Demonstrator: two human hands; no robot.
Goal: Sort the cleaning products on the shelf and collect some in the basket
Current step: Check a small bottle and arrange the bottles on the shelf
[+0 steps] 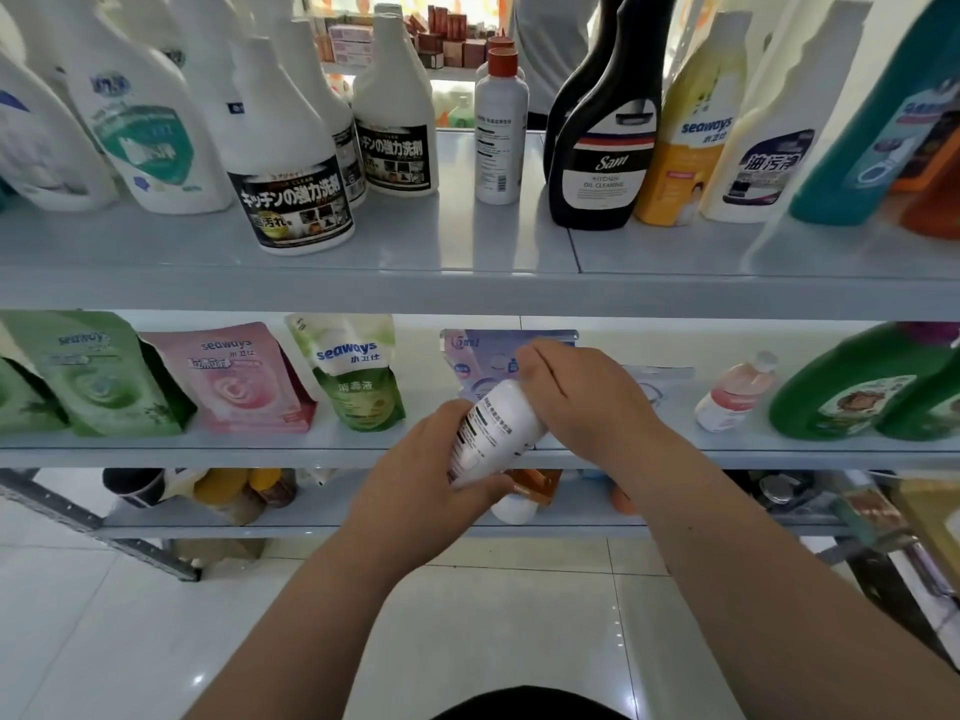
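Cleaning products crowd the pale grey metal shelf point(467, 296). 1 small white plastic bottle with black print point(498, 428) is held tilted in front of the middle tier. The left hand point(415, 475) has its fingers point(460, 410) curled round the bottle's lower body, and the right hand point(587, 397) curls over the top end, hiding the cap. A firm 2-handed hold suits reading the label. It likely belongs beside the similar red-capped white bottle point(501, 132) above.

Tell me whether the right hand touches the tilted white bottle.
Touching. Head view shows the right hand closed over the top end of the tilted white bottle, no gap.
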